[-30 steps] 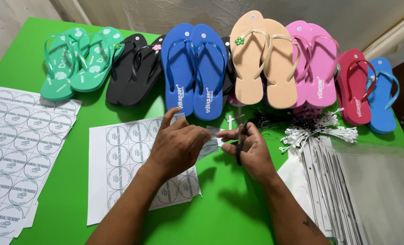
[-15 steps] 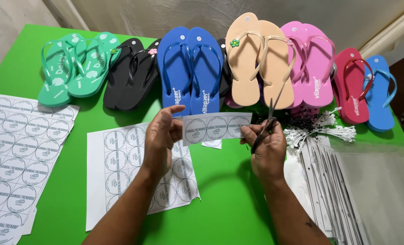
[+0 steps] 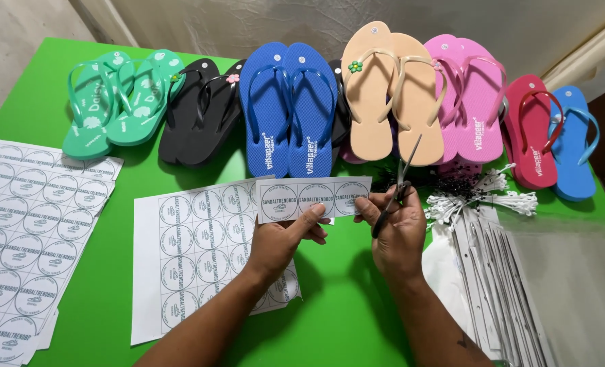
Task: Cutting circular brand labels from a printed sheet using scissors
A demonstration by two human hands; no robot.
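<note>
My left hand [image 3: 282,241] holds up a cut paper strip [image 3: 312,198] printed with three round labels, pinching its lower left part. Its right end is touched by the fingers of my right hand [image 3: 396,228], which also grips a pair of scissors [image 3: 397,188] with the blades pointing up and nearly closed. Under my left forearm lies a white sheet of round labels [image 3: 193,251] on the green table [image 3: 336,306].
Pairs of flip-flops line the table's far side: green [image 3: 115,102], black [image 3: 197,112], blue [image 3: 289,105], beige [image 3: 391,95], pink [image 3: 476,95], red and blue [image 3: 554,132]. More label sheets [image 3: 23,231] lie left. White tag fasteners [image 3: 482,197] and clear bags [image 3: 513,285] lie right.
Both hands rose from the table. The cut strip of labels came free of the sheet and is now held up flat between the hands; the scissors swung upright.
</note>
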